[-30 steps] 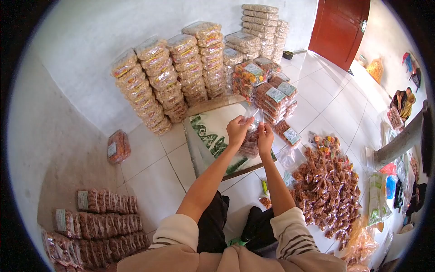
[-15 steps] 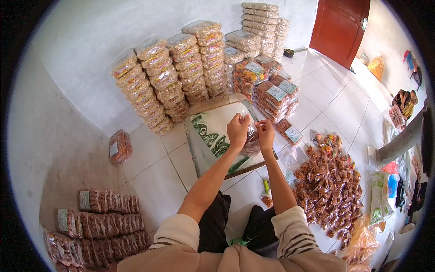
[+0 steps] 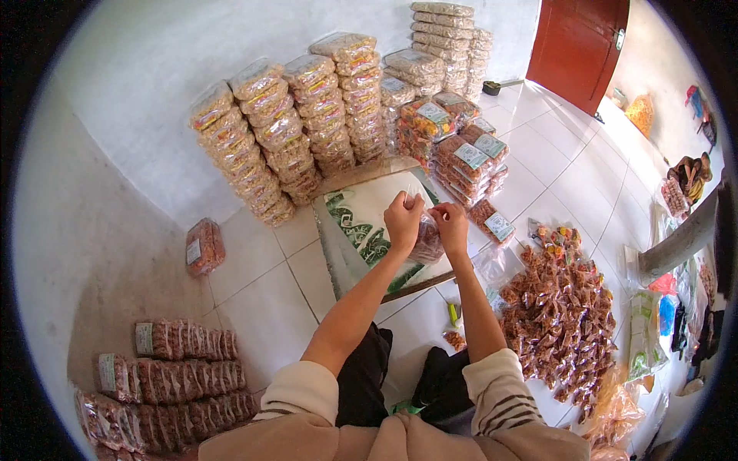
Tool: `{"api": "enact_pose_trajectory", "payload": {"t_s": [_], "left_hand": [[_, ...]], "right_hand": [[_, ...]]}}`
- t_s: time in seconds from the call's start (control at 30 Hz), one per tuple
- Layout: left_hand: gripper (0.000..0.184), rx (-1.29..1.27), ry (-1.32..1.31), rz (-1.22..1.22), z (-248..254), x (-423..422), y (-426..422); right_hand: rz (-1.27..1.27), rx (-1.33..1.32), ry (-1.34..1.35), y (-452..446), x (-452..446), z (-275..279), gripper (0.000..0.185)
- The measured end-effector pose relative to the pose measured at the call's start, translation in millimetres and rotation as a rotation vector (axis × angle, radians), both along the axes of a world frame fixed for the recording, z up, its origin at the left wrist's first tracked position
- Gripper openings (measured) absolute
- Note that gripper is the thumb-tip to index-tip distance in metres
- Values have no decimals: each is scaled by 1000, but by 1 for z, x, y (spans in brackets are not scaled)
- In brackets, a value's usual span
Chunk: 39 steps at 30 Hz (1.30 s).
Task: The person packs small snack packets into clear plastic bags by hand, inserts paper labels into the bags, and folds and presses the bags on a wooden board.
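Observation:
A clear plastic bag (image 3: 427,244) with reddish-brown contents rests on a low table (image 3: 338,265) with a white and green printed cover. My left hand (image 3: 403,221) pinches the bag's top on its left side, fingers curled. Close beside it, my right hand (image 3: 450,225) pinches the top on the right side. Both hands partly cover the bag's opening, so I cannot see whether it is sealed. Right of the table lies a large pile of small packets (image 3: 557,315) with brown contents, next to flat clear plastic (image 3: 496,269).
Tall stacks of packed bags (image 3: 265,115) line the wall. Labelled packs (image 3: 469,157) stand behind the table. Rows of filled bags (image 3: 173,380) lie at lower left, with a single pack (image 3: 204,246) by the wall. A yellow-green tool (image 3: 453,313) lies on the floor near my right forearm.
My right hand has shifted slightly, its fingers tilting more toward my left hand at the bag's top. The bag and my left hand stay nearly in place.

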State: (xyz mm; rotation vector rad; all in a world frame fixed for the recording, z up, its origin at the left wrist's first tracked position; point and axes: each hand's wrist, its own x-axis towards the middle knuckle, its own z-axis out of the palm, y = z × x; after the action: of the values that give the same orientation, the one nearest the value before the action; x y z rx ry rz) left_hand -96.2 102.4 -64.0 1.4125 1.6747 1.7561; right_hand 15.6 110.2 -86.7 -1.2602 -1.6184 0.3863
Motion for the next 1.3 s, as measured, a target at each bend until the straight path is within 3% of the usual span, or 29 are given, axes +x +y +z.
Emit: {"api": "enact_pose_trajectory", "payload": {"t_s": [0.13,0.23,0.47,0.53,0.63,0.67,0.7,0.77,0.8,1.07,1.23,1.3], "left_hand": [[29,47,71,73,6,-3,-2],[30,3,-33,40,9,-4,-3],[31,-70,-30,-1,9,-9,-1],[31,72,-238,-67,-4,-10,1],[45,255,-261,45,-29,-19,11],[55,-26,-354,-41,-33,-25,6],[55,-27,-354,-40,-39,-35,4],[51,-389,-363,-691,-51,-52,5],[43,-397,-351,-862,-31,-48,-5],[32,-380,-340,-819,-18,-44,-4],[30,-359,-415,-768,-20,-41,-2],[27,-282,-377,-768,-18,-39,-2]], "right_hand": [[100,58,-3,-12,2,5,21],[238,111,-31,-23,7,12,25],[183,62,-37,-12,-1,-9,28],[173,-39,82,-11,-2,-12,26],[186,-67,215,-12,1,-12,24],[184,-70,216,-13,2,-13,24],[190,-48,180,-12,4,-14,21],[196,-22,146,-9,3,-17,19],[195,-35,207,-6,3,-21,18],[204,28,256,1,5,-34,12],[239,-228,483,2,4,-33,11],[261,-215,506,0,4,-31,11]]}}
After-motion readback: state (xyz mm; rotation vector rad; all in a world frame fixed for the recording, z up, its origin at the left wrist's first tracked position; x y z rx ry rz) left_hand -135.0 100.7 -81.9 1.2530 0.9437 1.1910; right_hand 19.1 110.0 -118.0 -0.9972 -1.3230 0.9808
